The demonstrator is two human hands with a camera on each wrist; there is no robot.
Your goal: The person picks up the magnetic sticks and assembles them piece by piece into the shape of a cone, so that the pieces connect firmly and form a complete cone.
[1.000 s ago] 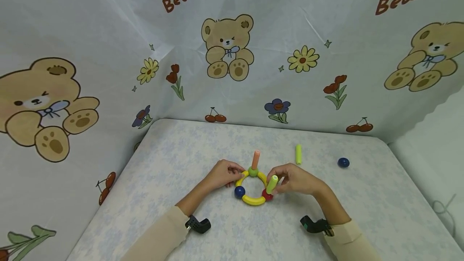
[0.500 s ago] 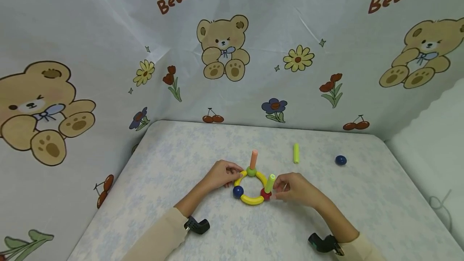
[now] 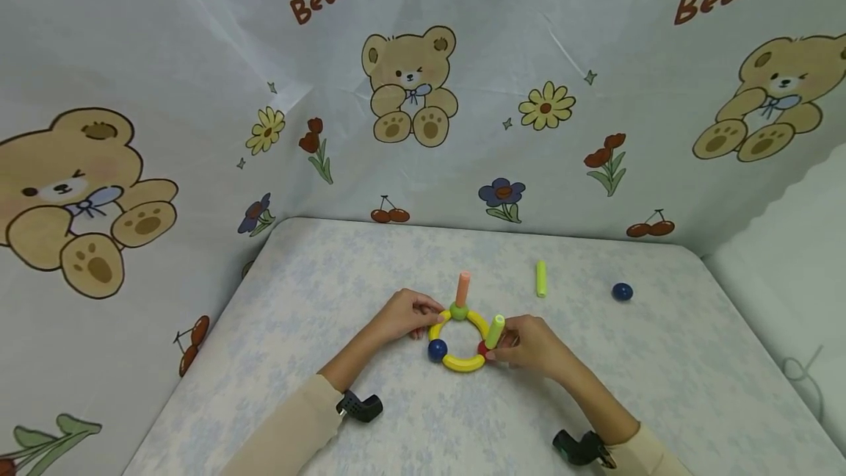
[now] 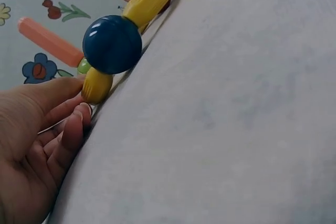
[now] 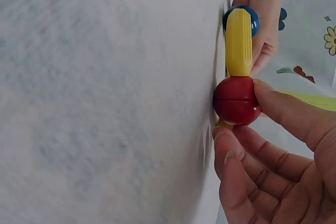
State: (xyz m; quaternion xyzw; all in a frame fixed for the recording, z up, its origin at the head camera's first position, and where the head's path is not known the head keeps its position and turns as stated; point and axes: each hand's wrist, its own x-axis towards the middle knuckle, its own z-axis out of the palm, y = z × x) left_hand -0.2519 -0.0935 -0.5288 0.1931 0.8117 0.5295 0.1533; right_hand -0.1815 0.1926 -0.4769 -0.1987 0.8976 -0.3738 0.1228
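Observation:
A ring of curved yellow pieces (image 3: 464, 364) joins a blue ball (image 3: 437, 350), a green ball (image 3: 459, 311) and a red ball (image 5: 237, 101) on the table. An orange stick (image 3: 463, 289) rises from the green ball, and a light green stick (image 3: 495, 332) stands tilted at the red one. My left hand (image 3: 405, 316) pinches the yellow piece (image 4: 97, 85) between the blue and green balls. With thumb and fingers, my right hand (image 5: 283, 156) holds the red ball.
Behind the ring, a loose light green stick (image 3: 541, 279) lies on the table (image 3: 330, 255). A dark blue ball (image 3: 622, 291) sits at the back right. A cloth printed with bears (image 3: 413, 87) hangs along the table's far edge.
My right hand drew slightly away from the red ball and came back onto it. The light green stick leans a little more to the right than half a second ago. My left hand stays at the ring.

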